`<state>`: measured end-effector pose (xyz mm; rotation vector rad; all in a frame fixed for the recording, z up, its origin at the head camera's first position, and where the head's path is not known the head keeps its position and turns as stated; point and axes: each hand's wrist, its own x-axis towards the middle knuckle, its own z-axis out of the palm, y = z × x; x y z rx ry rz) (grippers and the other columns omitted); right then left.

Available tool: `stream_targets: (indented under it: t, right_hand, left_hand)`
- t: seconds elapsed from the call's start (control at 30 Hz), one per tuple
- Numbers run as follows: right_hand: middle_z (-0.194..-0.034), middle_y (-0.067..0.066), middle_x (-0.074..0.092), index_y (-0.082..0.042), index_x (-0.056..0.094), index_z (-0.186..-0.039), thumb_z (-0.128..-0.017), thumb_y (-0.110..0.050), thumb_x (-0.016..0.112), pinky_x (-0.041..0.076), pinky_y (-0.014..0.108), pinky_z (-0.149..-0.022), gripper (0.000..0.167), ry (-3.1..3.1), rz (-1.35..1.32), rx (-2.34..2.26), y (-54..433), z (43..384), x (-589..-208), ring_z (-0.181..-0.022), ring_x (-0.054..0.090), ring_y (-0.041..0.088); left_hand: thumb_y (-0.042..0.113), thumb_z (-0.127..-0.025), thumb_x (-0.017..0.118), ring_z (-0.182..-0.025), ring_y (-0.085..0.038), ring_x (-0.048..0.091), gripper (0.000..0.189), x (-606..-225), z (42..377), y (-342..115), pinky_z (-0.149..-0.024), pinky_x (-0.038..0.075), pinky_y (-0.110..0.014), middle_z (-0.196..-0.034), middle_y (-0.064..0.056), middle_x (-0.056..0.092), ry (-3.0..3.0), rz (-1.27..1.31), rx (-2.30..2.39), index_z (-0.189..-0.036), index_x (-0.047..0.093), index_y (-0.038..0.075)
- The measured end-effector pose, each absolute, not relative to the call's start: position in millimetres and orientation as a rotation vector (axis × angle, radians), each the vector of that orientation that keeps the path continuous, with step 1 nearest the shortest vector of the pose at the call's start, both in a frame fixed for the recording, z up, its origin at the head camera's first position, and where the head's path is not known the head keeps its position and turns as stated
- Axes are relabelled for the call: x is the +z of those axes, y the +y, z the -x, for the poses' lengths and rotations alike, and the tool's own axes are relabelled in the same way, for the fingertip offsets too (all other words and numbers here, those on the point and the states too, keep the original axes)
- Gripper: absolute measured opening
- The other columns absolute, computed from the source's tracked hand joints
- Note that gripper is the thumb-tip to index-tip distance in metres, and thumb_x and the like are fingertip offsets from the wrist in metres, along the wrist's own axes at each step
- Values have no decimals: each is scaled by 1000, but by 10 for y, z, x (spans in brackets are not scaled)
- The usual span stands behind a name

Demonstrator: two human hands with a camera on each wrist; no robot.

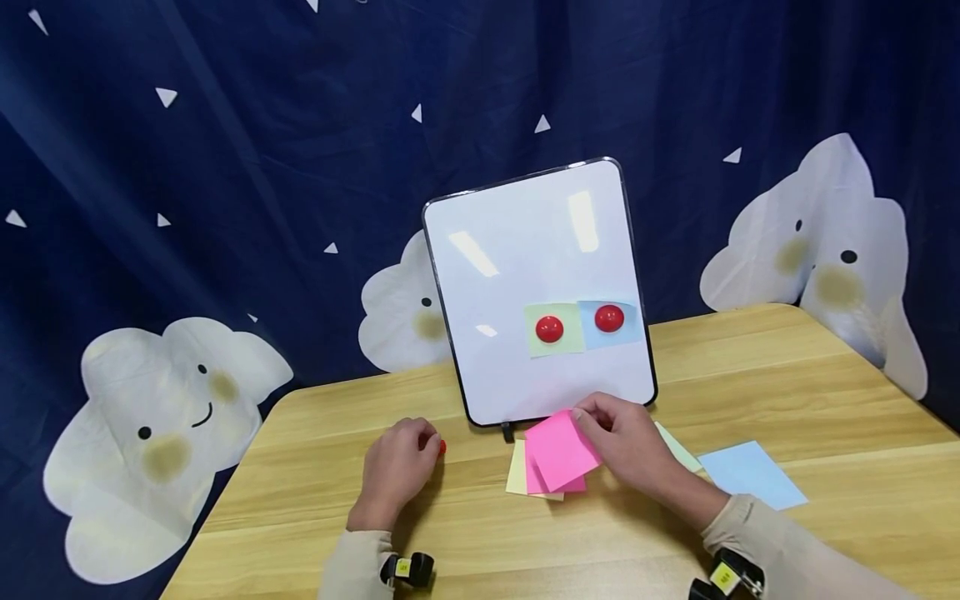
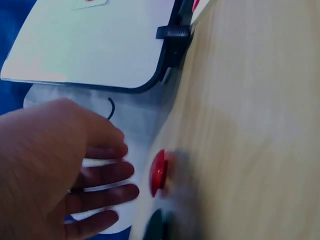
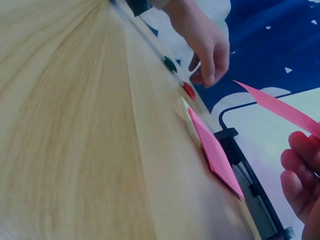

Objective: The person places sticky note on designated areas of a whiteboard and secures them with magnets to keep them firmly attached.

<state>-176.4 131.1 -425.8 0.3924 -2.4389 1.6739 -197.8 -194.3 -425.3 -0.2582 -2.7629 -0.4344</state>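
No words, brands or numbers can be read. Marks on the yellow label [image 1: 403,567] of the left wrist camera [image 1: 422,570] and the second yellow label [image 1: 725,577] of the right wrist camera [image 1: 744,567] are too small to be made out.

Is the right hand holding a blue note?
No, the right hand pinches a pink note by its edge.

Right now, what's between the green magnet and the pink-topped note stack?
A red magnet lies between green magnet and note stack, right wrist view.
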Motion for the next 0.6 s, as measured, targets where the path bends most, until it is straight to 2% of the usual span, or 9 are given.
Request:
stream_targets:
  t: [0.17,0.33,0.6]
  right_hand:
    - [-80,-1,63,-15,71,-95,-100,-21,63,48,27,-61,11,-2443,-393,1661,1314,1765,-4264,-74,56,21]
    - [-80,-3,64,-17,71,-95,-100,-20,63,49,27,-61,11,-2442,-394,1655,1318,1779,-4275,-74,57,21]
    - [-80,-3,63,-18,71,-94,-101,-19,63,48,28,-61,11,-2431,-403,1654,1324,1786,-4280,-74,57,21]
  left_hand:
    - [18,-86,72,-67,-19,59,6,-4211,1966,-2014,-61,50,-38,-76,0,61,-2753,240,-319,-83,73,13]
    - [21,-87,71,-69,-25,60,14,-4130,1919,-2103,-60,51,-46,-82,-6,61,-2873,84,-289,-92,73,8]
    - [31,-86,74,-77,-22,58,24,-4076,1892,-2169,-59,47,-41,-93,-5,63,-3041,-61,-381,-99,71,10]
